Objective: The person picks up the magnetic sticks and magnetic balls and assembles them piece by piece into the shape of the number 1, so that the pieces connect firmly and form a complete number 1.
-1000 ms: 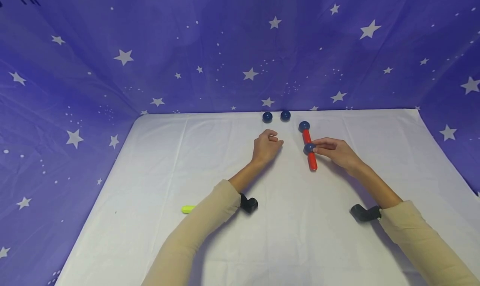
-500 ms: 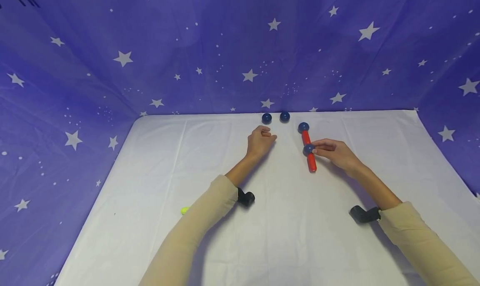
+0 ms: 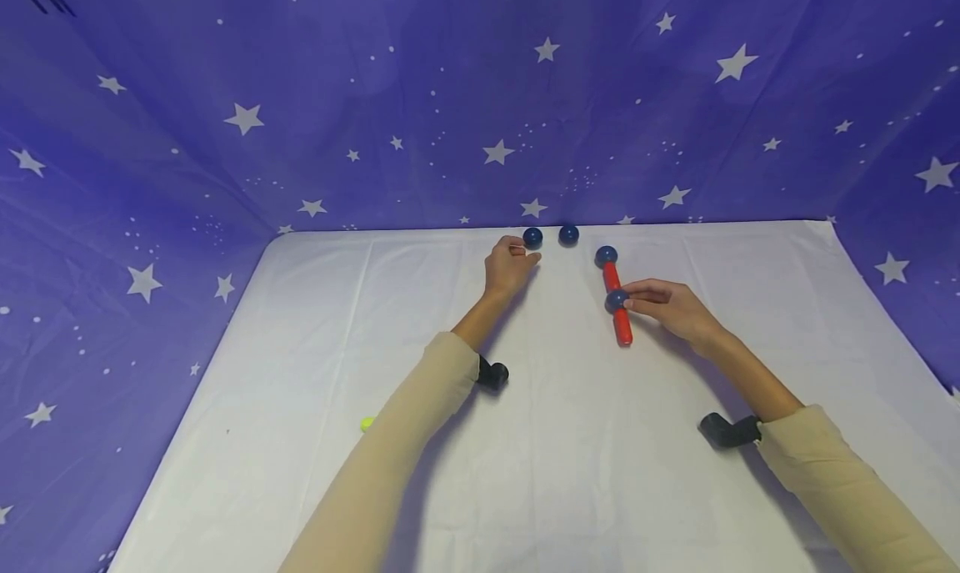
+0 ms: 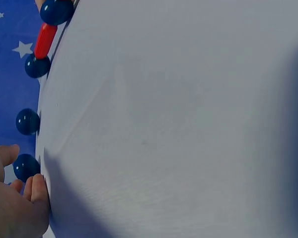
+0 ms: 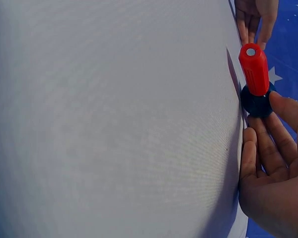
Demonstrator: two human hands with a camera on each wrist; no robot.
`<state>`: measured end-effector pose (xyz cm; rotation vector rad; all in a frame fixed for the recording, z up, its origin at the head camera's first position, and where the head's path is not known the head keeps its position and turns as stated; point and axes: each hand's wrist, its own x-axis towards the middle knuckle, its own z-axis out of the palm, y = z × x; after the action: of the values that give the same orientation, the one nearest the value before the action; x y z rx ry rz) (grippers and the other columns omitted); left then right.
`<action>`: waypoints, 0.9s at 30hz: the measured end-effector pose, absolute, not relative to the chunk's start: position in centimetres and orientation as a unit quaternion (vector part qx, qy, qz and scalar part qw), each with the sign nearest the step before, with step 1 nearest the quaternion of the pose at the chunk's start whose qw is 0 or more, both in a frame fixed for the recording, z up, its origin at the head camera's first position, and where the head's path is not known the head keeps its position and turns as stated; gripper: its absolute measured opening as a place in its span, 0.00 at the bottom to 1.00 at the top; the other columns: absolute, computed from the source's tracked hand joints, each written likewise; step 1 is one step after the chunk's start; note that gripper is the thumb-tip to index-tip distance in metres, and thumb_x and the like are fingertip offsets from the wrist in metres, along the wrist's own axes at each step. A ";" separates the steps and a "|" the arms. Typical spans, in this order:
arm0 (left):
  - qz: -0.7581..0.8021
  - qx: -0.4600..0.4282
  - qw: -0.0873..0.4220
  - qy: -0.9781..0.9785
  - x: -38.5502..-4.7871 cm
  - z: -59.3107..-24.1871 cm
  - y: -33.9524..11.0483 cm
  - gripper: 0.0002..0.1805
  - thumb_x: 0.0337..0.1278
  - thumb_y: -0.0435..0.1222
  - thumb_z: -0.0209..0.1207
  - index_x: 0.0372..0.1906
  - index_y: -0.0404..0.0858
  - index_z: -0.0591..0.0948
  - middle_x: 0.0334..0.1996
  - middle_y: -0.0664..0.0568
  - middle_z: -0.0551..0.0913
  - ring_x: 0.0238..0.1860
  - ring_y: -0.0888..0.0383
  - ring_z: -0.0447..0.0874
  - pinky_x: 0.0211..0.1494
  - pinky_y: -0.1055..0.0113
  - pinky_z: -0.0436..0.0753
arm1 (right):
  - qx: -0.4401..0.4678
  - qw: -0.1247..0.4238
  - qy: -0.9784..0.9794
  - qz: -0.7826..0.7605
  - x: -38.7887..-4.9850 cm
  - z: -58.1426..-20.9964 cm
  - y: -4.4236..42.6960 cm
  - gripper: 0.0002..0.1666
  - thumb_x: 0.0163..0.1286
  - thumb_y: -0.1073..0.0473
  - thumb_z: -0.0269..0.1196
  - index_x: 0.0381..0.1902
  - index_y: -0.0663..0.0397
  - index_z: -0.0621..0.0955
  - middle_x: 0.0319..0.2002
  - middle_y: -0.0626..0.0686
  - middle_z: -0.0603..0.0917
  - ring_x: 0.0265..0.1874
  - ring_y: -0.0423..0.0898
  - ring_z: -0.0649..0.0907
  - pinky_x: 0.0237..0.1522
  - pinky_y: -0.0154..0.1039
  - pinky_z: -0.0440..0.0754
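I have the right hand pinching the lower blue ball of a chain on the white-covered table; one red rod juts out nearest the camera, and another red rod joins it to the far blue ball. I see the left hand, thumb and fingers parted, at the left loose ball (whether they touch, I can't tell). The right loose ball sits nearby.

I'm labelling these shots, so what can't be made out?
Full length of the yellow piece: head view, hidden by the left sleeve.
Right hand: left wrist view, cut off by the top edge, mostly behind the held ball.
Whether left hand touches the leftmost ball: left wrist view, fingers overlap it.
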<state>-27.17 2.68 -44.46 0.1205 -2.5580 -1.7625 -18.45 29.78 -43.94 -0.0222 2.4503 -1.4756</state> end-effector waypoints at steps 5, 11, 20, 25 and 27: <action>-0.551 0.048 0.022 -0.833 -27.9 -44.5 2.8 0.23 0.57 0.36 0.69 0.56 0.32 0.79 0.44 0.43 0.85 0.46 0.51 0.85 0.51 0.65 0.79 | -0.007 0.139 0.849 -0.510 -18.5 -44.1 29.8 0.31 0.69 0.47 0.67 0.63 0.60 0.77 0.61 0.65 0.78 0.66 0.61 0.70 0.62 0.63 0.63; -0.532 0.050 0.031 -0.844 -28.4 -44.7 3.1 0.25 0.56 0.39 0.70 0.57 0.34 0.78 0.45 0.43 0.85 0.47 0.51 0.83 0.52 0.64 0.78 | -0.006 0.138 0.851 -0.506 -18.5 -44.2 29.8 0.30 0.69 0.46 0.67 0.62 0.58 0.78 0.62 0.65 0.77 0.67 0.62 0.69 0.64 0.64 0.62; -0.521 0.029 0.039 -0.852 -29.1 -45.0 3.4 0.27 0.56 0.37 0.69 0.60 0.33 0.77 0.48 0.42 0.83 0.50 0.51 0.81 0.54 0.64 0.77 | -0.006 0.142 0.850 -0.506 -18.3 -43.9 29.8 0.30 0.71 0.48 0.65 0.64 0.60 0.76 0.62 0.65 0.77 0.67 0.62 0.69 0.65 0.65 0.60; -0.507 0.018 0.046 -0.861 -29.3 -44.9 3.5 0.28 0.57 0.37 0.69 0.62 0.31 0.76 0.50 0.40 0.83 0.52 0.49 0.80 0.56 0.64 0.76 | -0.006 0.139 0.852 -0.505 -18.5 -44.0 29.8 0.31 0.70 0.48 0.66 0.64 0.59 0.77 0.61 0.65 0.78 0.66 0.61 0.71 0.62 0.60 0.64; -0.500 0.016 0.049 -0.864 -29.4 -44.9 3.6 0.28 0.58 0.37 0.68 0.62 0.31 0.76 0.50 0.40 0.83 0.52 0.49 0.80 0.57 0.64 0.76 | -0.006 0.139 0.852 -0.505 -18.5 -44.1 29.9 0.31 0.70 0.47 0.66 0.64 0.59 0.77 0.61 0.65 0.78 0.66 0.61 0.71 0.61 0.59 0.65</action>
<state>-29.37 3.58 -44.85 0.0489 -2.6341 -1.5245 -18.51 29.86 -44.06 -0.0163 2.4614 -1.4609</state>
